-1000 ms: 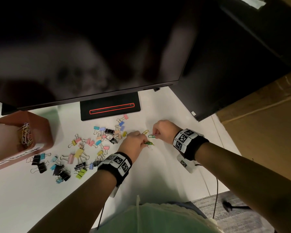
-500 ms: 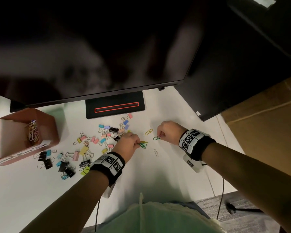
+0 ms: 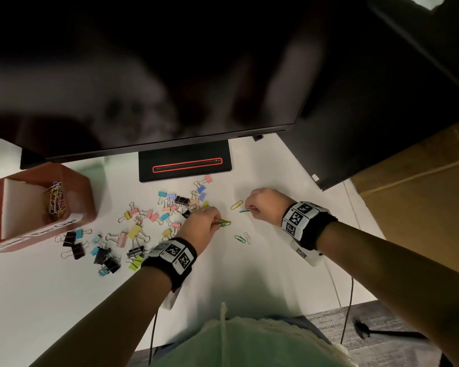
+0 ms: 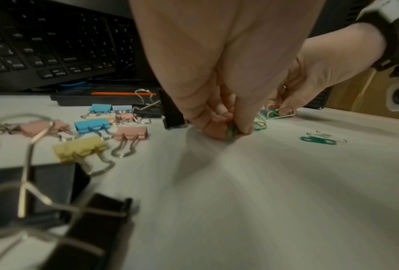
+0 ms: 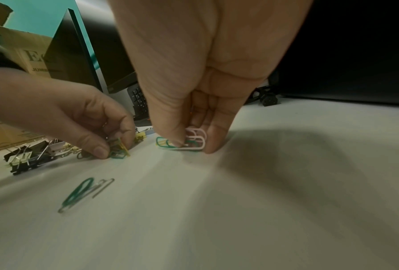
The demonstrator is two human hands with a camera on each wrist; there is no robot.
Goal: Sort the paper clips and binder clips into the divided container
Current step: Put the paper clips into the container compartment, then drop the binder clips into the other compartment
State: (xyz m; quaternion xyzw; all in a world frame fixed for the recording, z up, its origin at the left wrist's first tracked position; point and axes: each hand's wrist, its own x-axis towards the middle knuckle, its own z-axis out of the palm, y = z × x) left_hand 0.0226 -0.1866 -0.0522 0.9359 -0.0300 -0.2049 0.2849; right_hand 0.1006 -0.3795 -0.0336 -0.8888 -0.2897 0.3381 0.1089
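My left hand point(image 3: 206, 221) pinches a small bunch of green and yellow paper clips point(image 3: 224, 223) point(image 4: 232, 131) against the white desk. My right hand point(image 3: 260, 205) pinches white and green paper clips point(image 5: 189, 142) point(image 3: 245, 210) on the desk to the right. A loose yellow paper clip point(image 3: 236, 205) lies between the hands. A green and a white paper clip point(image 3: 243, 238) point(image 5: 82, 191) lie nearer me. Coloured and black binder clips point(image 3: 133, 231) are scattered to the left. The red divided container point(image 3: 82, 192) stands at far left with paper clips point(image 3: 55, 200) in one compartment.
A dark monitor point(image 3: 143, 75) overhangs the desk, its stand base point(image 3: 184, 164) just behind the clips. A black keyboard point(image 4: 50, 45) sits beyond. A cardboard box point(image 3: 421, 194) stands right of the desk. Cables hang off the desk's near edge.
Both hands stayed low on the desk gathering paper clips; the left hand drew back slightly from the yellow clip with its green bunch. A green and a white clip now lie nearer me.
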